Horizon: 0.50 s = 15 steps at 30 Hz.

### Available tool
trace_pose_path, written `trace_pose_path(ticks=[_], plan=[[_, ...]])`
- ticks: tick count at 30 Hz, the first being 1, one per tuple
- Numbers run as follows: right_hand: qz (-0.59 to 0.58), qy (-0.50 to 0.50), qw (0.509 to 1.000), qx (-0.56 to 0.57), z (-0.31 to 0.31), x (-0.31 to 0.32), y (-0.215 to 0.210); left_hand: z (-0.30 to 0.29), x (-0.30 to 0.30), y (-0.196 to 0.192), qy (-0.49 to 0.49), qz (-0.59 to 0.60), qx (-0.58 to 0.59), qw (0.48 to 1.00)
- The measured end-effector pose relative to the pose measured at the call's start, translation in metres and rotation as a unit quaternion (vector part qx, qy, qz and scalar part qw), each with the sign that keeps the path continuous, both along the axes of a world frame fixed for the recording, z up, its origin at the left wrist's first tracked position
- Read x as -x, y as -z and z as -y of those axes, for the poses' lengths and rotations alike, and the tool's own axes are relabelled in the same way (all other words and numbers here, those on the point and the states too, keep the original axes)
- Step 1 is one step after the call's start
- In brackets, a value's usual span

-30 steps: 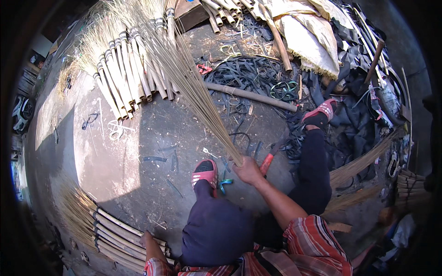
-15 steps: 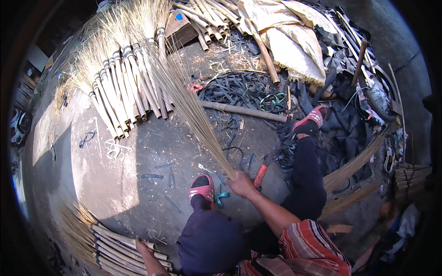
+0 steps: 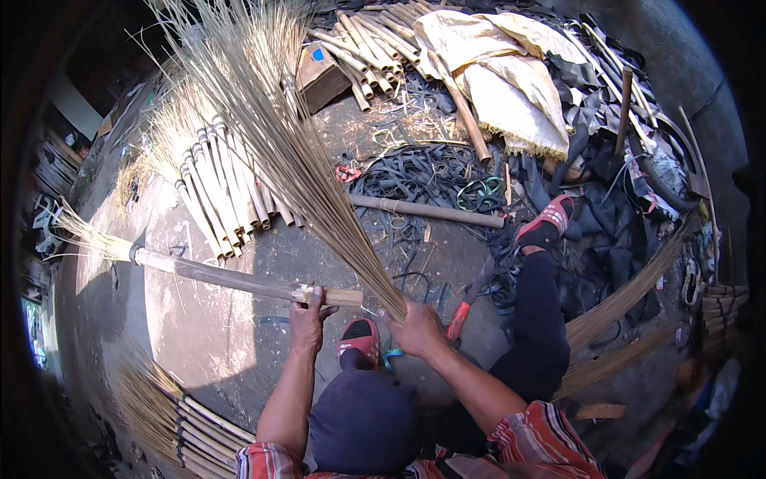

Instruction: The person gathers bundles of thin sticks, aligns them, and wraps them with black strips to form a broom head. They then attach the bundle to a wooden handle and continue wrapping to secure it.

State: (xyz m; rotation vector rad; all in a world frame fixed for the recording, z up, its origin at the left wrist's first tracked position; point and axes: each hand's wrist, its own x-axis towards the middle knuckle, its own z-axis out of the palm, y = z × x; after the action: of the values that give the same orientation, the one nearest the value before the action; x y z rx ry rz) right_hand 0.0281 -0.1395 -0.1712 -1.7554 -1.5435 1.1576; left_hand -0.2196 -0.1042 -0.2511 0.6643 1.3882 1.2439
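Along the far left edge of the ground, a finished broom (image 3: 199,275) is lying nearly level, its pale bristle head fanning out to the left and its wooden handle running right toward the person. Near the lower left, a stack of bamboo handles (image 3: 187,419) is lying side by side. Farther off, a row of bundled brooms (image 3: 219,195) is resting in a fan on the grey floor (image 3: 183,319). The left hand (image 3: 307,319) is closing its fingers around the right end of the broom handle, gripping it from above. Just right of it, the person's near foot in a red sandal (image 3: 361,342) is showing above a dark trouser knee. The right hand (image 3: 416,329) is clenching its fingers around the gathered base of a bundle of thin straw sticks (image 3: 295,152), which is slanting up and left from the fist and spreading wide at the far top. Just beside that hand on the right, a red-handled tool (image 3: 458,319) is lying on the ground. Beyond it, a wooden pole (image 3: 427,211) is lying across a tangle of black rubber strips (image 3: 423,176). Farther right, the other foot in a red sandal (image 3: 546,223) is stretching out among dark scraps, and at the far top right a yellowish cloth (image 3: 503,76) is draping over more poles.
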Motion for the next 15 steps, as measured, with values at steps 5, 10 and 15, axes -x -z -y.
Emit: trace_pose_path(ticks=[5,10,15], plan=[[0.003,-0.044,0.998,-0.04,-0.033,-0.013,-0.025,-0.016,-0.071,0.035,0.328,-0.019,-0.062,0.942],[0.014,-0.103,0.995,-0.002,-0.073,-0.019,-0.025,-0.005,-0.127,0.06,0.466,-0.194,-0.252,0.826],[-0.008,-0.068,0.994,0.087,-0.068,-0.048,0.01,-0.048,-0.098,0.05,0.601,-0.231,-0.078,0.761]])
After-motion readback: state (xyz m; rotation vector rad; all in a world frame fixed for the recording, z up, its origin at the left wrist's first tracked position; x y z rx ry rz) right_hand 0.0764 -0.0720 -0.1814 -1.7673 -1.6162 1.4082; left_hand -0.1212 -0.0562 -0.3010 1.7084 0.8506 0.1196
